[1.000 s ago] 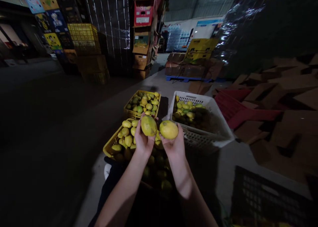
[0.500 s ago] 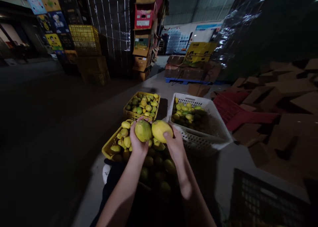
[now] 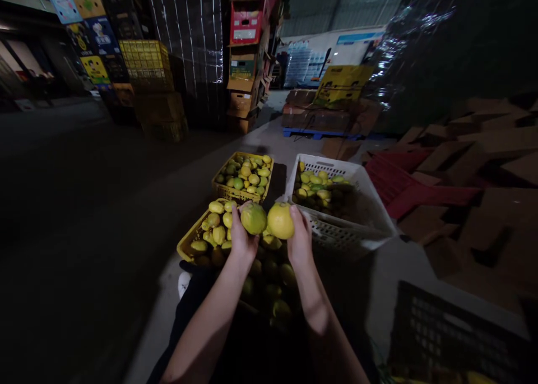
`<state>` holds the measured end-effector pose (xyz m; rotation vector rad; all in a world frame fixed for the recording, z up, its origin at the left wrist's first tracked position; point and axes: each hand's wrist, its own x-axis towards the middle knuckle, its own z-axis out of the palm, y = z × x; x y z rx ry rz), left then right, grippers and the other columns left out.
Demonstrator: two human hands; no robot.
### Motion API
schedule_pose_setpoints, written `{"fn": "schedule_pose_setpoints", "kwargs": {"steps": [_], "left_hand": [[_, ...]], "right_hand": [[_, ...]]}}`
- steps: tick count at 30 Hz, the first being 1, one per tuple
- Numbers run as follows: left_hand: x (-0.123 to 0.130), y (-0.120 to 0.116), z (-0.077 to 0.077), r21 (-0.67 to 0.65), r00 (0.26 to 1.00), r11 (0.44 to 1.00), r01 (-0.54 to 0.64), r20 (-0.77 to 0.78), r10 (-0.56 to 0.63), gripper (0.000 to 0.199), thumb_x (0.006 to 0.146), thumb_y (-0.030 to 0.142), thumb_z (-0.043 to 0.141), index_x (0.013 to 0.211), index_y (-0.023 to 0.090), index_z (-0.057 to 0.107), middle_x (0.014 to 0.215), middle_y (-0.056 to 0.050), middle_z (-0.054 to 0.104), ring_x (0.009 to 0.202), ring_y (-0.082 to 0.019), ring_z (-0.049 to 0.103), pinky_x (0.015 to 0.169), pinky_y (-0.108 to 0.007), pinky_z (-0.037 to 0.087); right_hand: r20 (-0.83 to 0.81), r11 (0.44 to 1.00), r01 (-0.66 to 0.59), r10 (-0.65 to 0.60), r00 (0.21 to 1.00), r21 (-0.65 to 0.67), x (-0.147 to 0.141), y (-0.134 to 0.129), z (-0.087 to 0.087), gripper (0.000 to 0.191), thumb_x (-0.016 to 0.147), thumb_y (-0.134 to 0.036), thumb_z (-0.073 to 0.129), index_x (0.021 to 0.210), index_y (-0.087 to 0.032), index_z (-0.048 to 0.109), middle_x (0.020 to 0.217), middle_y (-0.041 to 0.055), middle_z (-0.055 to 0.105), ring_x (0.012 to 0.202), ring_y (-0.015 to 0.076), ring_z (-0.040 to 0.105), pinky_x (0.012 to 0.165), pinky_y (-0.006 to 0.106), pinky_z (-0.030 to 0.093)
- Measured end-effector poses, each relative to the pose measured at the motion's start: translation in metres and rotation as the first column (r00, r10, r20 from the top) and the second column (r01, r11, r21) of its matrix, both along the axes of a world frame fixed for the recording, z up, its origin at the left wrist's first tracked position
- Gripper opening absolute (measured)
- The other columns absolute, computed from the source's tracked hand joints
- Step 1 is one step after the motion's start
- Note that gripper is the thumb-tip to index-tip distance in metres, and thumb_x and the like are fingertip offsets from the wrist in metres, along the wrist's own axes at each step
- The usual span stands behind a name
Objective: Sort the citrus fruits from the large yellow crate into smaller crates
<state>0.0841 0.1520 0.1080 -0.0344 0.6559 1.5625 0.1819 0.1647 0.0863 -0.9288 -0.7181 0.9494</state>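
Note:
My left hand [image 3: 242, 235] is wrapped around a green-yellow papaya [image 3: 254, 218], thumb along its near side. In my right hand [image 3: 301, 235] is a yellower papaya [image 3: 281, 221], gripped from the right with its rounded end turned towards me. The two fruits are held side by side with a narrow gap between them. Below them stands a yellow crate [image 3: 183, 248] with yellow papayas [image 3: 218, 235] in its left part. Darker green fruits [image 3: 279, 310] lie in shadow closer to me, between my forearms; their container's edges are hard to make out.
Beyond stands another yellow crate [image 3: 241, 193] full of fruit. A white crate [image 3: 365, 204], partly filled, is to the right. Flattened cardboard [image 3: 496, 216] and a red crate [image 3: 412, 185] lie further right. A dark crate [image 3: 449, 328] sits at lower right; stacked boxes [image 3: 244, 70] rise behind.
Both hands have drawn slightly apart, opening a gap between the fruits. The yellow papaya has been turned so its end faces me. The view has shifted slightly.

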Motion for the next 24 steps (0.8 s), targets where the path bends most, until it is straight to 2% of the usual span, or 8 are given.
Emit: {"fn": "schedule_pose_setpoints", "kwargs": {"steps": [3, 6, 13, 17, 21, 24], "left_hand": [[-0.003, 0.0023, -0.0014, 0.039, 0.999, 0.999, -0.004, -0.043, 0.005, 0.041, 0.103, 0.046, 0.045, 0.084, 0.019, 0.07, 0.081, -0.003, 0.073, 0.072, -0.014, 0.069, 0.075, -0.024, 0.054], [-0.0035, 0.0017, -0.0024, 0.097, 0.997, 0.995, 0.013, -0.071, -0.006, 0.039, 0.099, 0.045, 0.051, 0.08, 0.018, 0.07, 0.08, -0.004, 0.072, 0.073, -0.015, 0.069, 0.079, -0.025, 0.053], [-0.0022, 0.0008, -0.0052, 0.122, 0.994, 0.992, 0.007, -0.109, 0.007, 0.033, 0.09, 0.046, 0.058, 0.079, 0.018, 0.071, 0.081, -0.003, 0.072, 0.074, -0.016, 0.068, 0.083, -0.026, 0.051], [-0.0021, 0.0016, -0.0077, 0.125, 0.995, 0.992, 0.009, -0.099, 0.003, 0.034, 0.092, 0.045, 0.053, 0.082, 0.019, 0.071, 0.081, -0.002, 0.072, 0.075, -0.016, 0.068, 0.082, -0.026, 0.051], [-0.0021, 0.0016, -0.0085, 0.143, 0.995, 0.99, 0.014, -0.098, 0.0, 0.036, 0.093, 0.044, 0.05, 0.082, 0.018, 0.072, 0.081, -0.003, 0.072, 0.075, -0.015, 0.068, 0.081, -0.026, 0.051], [-0.0018, 0.0016, -0.0078, 0.146, 0.995, 0.989, 0.012, -0.095, 0.002, 0.036, 0.094, 0.043, 0.049, 0.081, 0.018, 0.071, 0.08, -0.003, 0.071, 0.072, -0.015, 0.066, 0.078, -0.025, 0.05]], "right_hand": [[-0.076, 0.994, 0.103, -0.106, 0.992, -0.04, -0.0031, -0.0004, -0.0013, 0.053, 0.059, -0.069, 0.08, 0.074, -0.019, 0.07, 0.072, 0.001, 0.069, 0.068, 0.017, 0.066, 0.059, 0.028, 0.054], [-0.097, 0.989, 0.139, -0.143, 0.985, -0.046, -0.0057, -0.0036, -0.0001, 0.052, 0.058, -0.068, 0.08, 0.072, -0.019, 0.072, 0.069, 0.0007, 0.07, 0.064, 0.0158, 0.064, 0.056, 0.026, 0.052], [-0.116, 0.995, 0.099, -0.101, 0.988, -0.024, -0.0081, -0.0057, 0.0024, 0.048, 0.061, -0.064, 0.079, 0.07, -0.018, 0.073, 0.065, 0.0004, 0.07, 0.06, 0.0164, 0.065, 0.056, 0.028, 0.053], [-0.171, 0.991, 0.126, -0.13, 0.977, -0.036, -0.0093, -0.0049, 0.0034, 0.046, 0.058, -0.062, 0.082, 0.069, -0.019, 0.07, 0.064, -0.002, 0.068, 0.06, 0.0146, 0.064, 0.058, 0.026, 0.053], [-0.182, 0.994, 0.097, -0.105, 0.978, -0.05, -0.0096, -0.005, 0.0038, 0.046, 0.059, -0.062, 0.08, 0.069, -0.019, 0.069, 0.064, -0.0022, 0.067, 0.062, 0.0153, 0.065, 0.06, 0.027, 0.054], [-0.207, 0.989, 0.128, -0.142, 0.968, -0.08, -0.01, -0.0044, 0.0026, 0.045, 0.057, -0.059, 0.081, 0.071, -0.019, 0.068, 0.066, -0.003, 0.067, 0.064, 0.0142, 0.065, 0.06, 0.026, 0.053]]}}
